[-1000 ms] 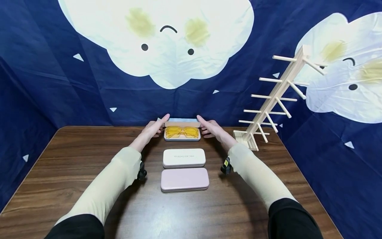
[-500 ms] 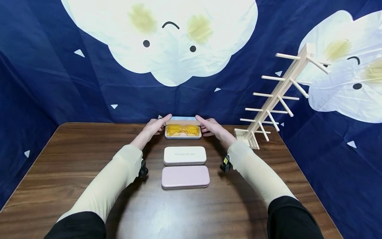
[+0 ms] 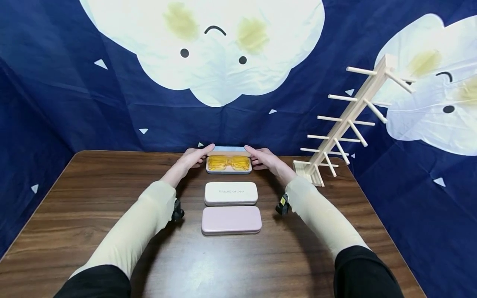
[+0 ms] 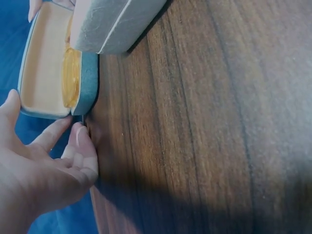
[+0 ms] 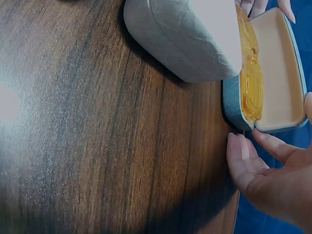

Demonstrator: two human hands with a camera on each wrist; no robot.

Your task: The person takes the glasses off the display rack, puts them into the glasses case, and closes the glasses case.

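Observation:
At the far edge of the table stands an open blue glasses case (image 3: 229,172), its lid (image 3: 229,153) raised and lined in a pale peach colour. Yellow-framed glasses (image 3: 228,163) lie folded in its lower half. My left hand (image 3: 191,157) holds the case's left end, thumb at the lid's edge and index finger near the hinge in the left wrist view. At the other end, my right hand (image 3: 266,158) does the same in mirror. The lid's back is hidden. Nearer to me lie a closed white glasses case (image 3: 231,193) with lettering and a closed pink glasses case (image 3: 231,220).
A wooden peg rack (image 3: 346,120) rises at the table's back right, its pegs bare. Dark blue cloth (image 3: 112,136) printed with clouds hangs behind the brown wooden table (image 3: 93,207).
Both thumbs have moved slightly inward over the ends of the open case's lid. The head view has shifted a little; the other cases lie as before.

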